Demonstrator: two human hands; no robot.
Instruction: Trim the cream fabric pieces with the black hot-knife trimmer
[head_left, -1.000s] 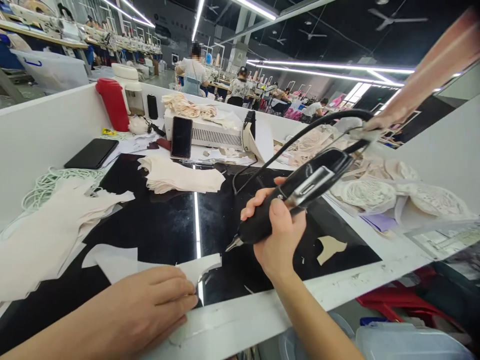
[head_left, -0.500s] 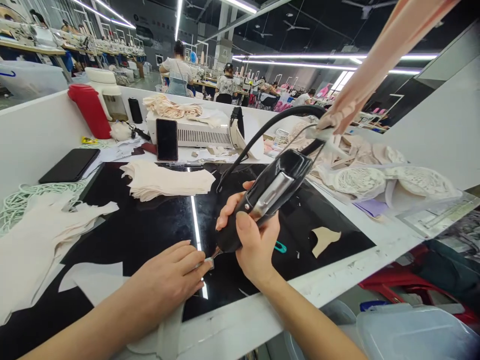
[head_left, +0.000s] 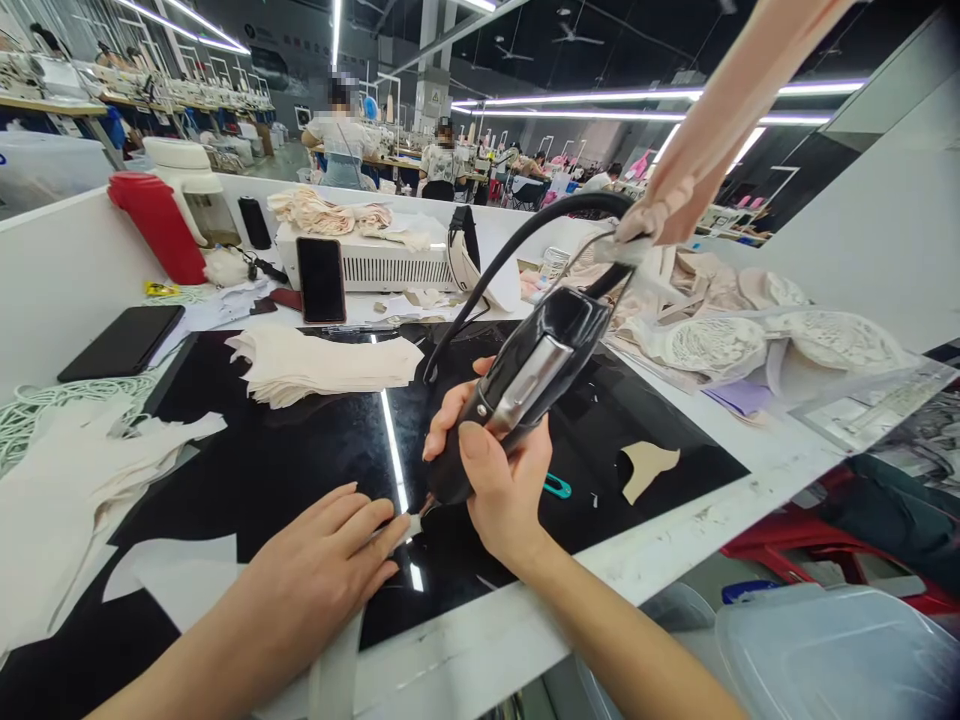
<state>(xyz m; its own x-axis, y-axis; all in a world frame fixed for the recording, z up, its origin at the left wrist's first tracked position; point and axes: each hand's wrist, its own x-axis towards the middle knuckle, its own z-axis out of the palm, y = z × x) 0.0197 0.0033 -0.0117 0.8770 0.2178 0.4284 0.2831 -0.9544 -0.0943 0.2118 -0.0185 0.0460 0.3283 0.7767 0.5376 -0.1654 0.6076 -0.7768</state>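
My right hand is wrapped round a black handheld tool with a metal strip on its side, held tilted above the black glossy board. A thick cable and a pink fabric strip run up from its far end. Low on the board, my left hand presses its fingers together at the end of a pale translucent strip, close to the tool's lower tip. The exact contact at that tip is too small to tell.
Stacked cream fabric pieces lie at the board's back; more fabric lies left. A phone stands behind. Lace cups are at the right, near a beige scrap and a teal clip.
The view has shifted slightly, so most things appear a little further left. Both hands keep nearly the same pose, and the tool is still in my right hand.
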